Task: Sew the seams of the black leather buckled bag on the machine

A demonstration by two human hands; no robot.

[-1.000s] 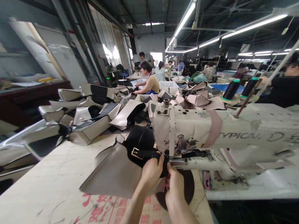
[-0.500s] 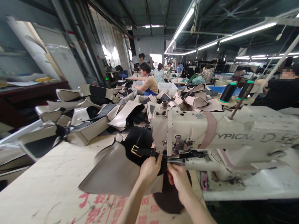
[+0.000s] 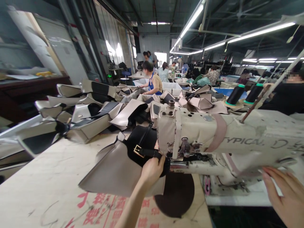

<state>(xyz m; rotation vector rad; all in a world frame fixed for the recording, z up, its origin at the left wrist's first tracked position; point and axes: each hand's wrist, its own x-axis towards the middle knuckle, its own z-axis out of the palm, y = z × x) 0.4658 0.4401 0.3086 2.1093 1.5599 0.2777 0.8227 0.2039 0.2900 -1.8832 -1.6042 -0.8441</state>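
Observation:
My left hand (image 3: pixel 152 170) grips the black strap part of a beige and black bag piece (image 3: pixel 118 167) right at the needle area of the cream sewing machine (image 3: pixel 213 139). A gold buckle (image 3: pixel 137 150) sits on the strap just left of my fingers. My right hand (image 3: pixel 283 193) hovers at the lower right beside the machine's body, fingers stretched out and apart, holding nothing.
Many beige and black bag pieces (image 3: pixel 90 114) are heaped along the back of the wooden table (image 3: pixel 47 183). Two black thread cones (image 3: pixel 235 94) stand behind the machine. A dark round patch (image 3: pixel 177 196) lies under the machine head. Other people work at benches further back.
My right hand has left the bag piece at the needle and swung out to the right side of the machine. My left hand stays on the strap.

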